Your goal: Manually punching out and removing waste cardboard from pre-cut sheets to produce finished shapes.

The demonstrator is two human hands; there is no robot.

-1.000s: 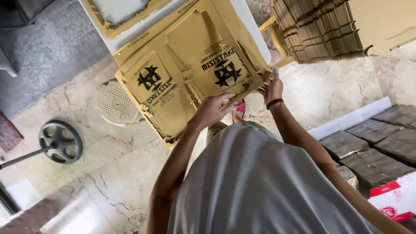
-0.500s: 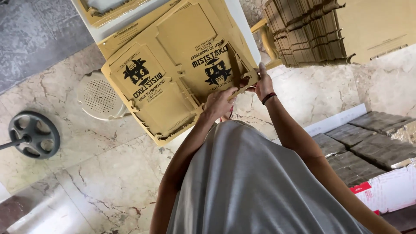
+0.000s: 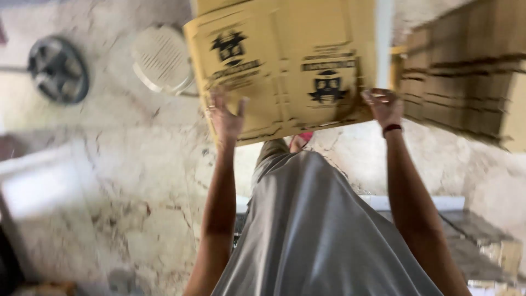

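Note:
A flat yellow-brown cardboard box (image 3: 285, 66) with black printed marks is held out in front of me over the floor. My left hand (image 3: 226, 116) is at its left lower edge, fingers spread against the card. My right hand (image 3: 383, 107), with a dark band on the wrist, grips the right lower corner. The picture is blurred by motion. My grey shirt fills the lower middle of the view.
A tall stack of flattened cardboard (image 3: 466, 82) stands at the right. A white round perforated disc (image 3: 161, 57) and a dark round wheel-like part (image 3: 57, 68) lie on the marble floor at left. Dark trays (image 3: 482, 241) sit at lower right.
My hands have moved apart to the two lower corners of the box. The box has turned more level and the view has shifted right.

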